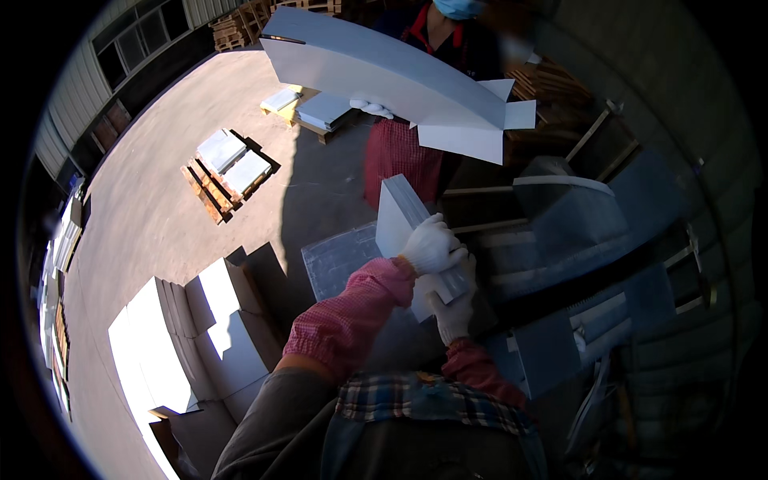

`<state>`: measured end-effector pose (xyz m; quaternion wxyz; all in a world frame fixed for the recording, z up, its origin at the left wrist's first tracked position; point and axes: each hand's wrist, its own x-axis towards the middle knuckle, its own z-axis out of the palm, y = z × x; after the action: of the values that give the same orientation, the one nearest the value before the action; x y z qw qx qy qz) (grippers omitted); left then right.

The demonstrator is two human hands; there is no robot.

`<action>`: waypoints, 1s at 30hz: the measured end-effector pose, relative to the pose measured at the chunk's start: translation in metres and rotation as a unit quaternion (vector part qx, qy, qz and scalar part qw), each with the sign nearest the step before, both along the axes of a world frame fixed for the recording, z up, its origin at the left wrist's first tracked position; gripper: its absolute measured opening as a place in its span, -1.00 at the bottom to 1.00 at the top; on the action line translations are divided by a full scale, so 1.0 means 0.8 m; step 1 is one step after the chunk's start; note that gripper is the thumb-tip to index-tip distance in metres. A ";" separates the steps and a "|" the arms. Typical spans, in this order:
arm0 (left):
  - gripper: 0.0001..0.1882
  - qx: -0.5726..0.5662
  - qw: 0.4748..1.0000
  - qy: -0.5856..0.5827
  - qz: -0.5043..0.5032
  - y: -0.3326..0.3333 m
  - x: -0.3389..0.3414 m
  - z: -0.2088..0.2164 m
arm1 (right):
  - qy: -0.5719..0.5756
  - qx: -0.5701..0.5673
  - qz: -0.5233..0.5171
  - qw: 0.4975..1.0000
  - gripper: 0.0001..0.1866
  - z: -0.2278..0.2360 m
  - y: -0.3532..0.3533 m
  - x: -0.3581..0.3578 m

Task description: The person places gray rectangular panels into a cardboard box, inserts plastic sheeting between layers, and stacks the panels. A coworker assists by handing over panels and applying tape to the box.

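Note:
A white slab with a layered, ridged edge [390, 220] stands tilted on its side, like a stack of thin panels or a flat carton; I cannot tell which. My left hand [432, 246], in a white glove, is closed over its top edge. Nearer to me, my right hand [454, 308], also gloved, grips the slab's near end with the thumb on its face. Under the slab lies a scuffed grey work surface [340, 260]. Pink checked sleeve covers are on both my forearms.
Across from me a person in a dark top holds a long white carton [384, 68] with open end flaps. White cartons [152, 344] are stacked at my left. Farther off stands a wooden pallet [204, 192] with white packs. Grey panels and frames [576, 216] are at the right.

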<state>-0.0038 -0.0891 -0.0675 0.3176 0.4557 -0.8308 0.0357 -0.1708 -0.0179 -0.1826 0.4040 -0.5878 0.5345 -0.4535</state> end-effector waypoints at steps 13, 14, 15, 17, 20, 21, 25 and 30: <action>-0.72 0.006 0.999 0.041 0.011 -0.001 0.001 -0.008 | 0.052 0.021 -0.035 0.998 -0.10 0.006 0.004 0.001; -0.72 0.007 0.999 0.033 0.013 -0.002 0.001 -0.007 | 0.046 0.024 -0.032 0.998 -0.10 0.007 0.003 0.000; -0.72 0.008 0.999 0.030 0.013 -0.002 0.000 -0.006 | 0.040 0.025 -0.030 0.998 -0.11 0.002 0.001 -0.001; -0.72 0.010 1.000 0.025 0.011 -0.002 -0.002 -0.004 | 0.028 0.026 -0.029 0.999 -0.12 -0.016 -0.005 -0.005; -0.70 0.012 0.999 0.047 0.005 0.000 -0.006 0.002 | -0.011 0.013 -0.021 1.000 -0.15 -0.029 -0.009 -0.007; -0.70 0.008 0.999 0.045 0.006 0.000 -0.005 0.001 | -0.025 0.011 -0.019 0.999 -0.15 -0.024 -0.007 -0.004; -0.70 -0.006 0.999 0.044 0.005 0.001 -0.002 -0.002 | -0.073 0.031 -0.010 0.997 -0.15 -0.007 0.000 0.002; -0.69 0.029 0.998 0.046 0.019 0.005 -0.003 0.001 | -0.083 0.029 0.003 0.996 -0.12 -0.016 -0.004 -0.002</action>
<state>-0.0062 -0.0849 -0.0671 0.3409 0.4813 -0.8075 -0.0034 -0.1723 -0.0208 -0.1952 0.4649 -0.5380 0.5104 -0.4836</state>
